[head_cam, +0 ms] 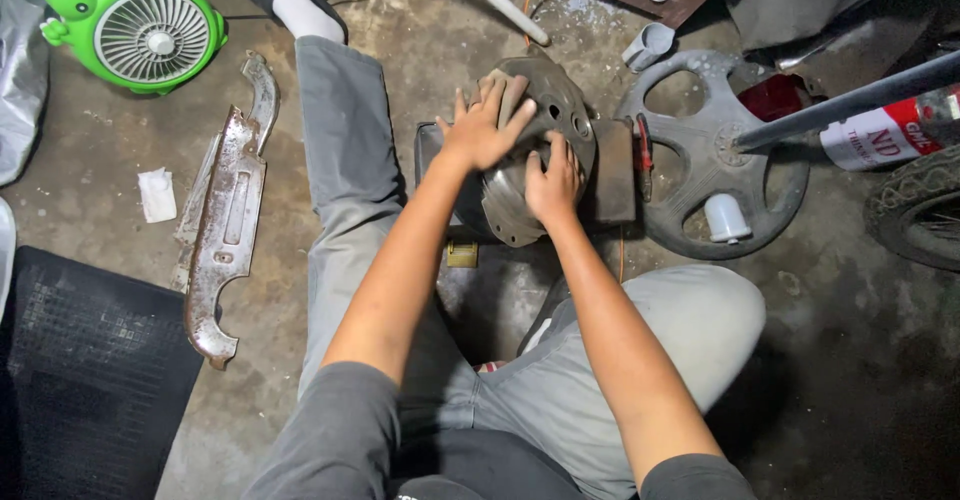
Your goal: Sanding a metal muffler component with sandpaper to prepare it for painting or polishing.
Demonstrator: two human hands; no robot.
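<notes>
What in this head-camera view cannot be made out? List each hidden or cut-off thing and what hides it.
- Centre of the round metal cover: hidden under the left hand and right hand, head view.
- Block beneath the cover: mostly hidden by it.
- Tyre: cut off by the right edge.
- Black mat: cut off by the left edge.

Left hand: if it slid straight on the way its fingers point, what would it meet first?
The left hand lies flat on the domed metal cover, fingers aimed up and slightly right. Past the cover's far rim, the white pipe probably comes first, though depth is hard to judge.
</notes>
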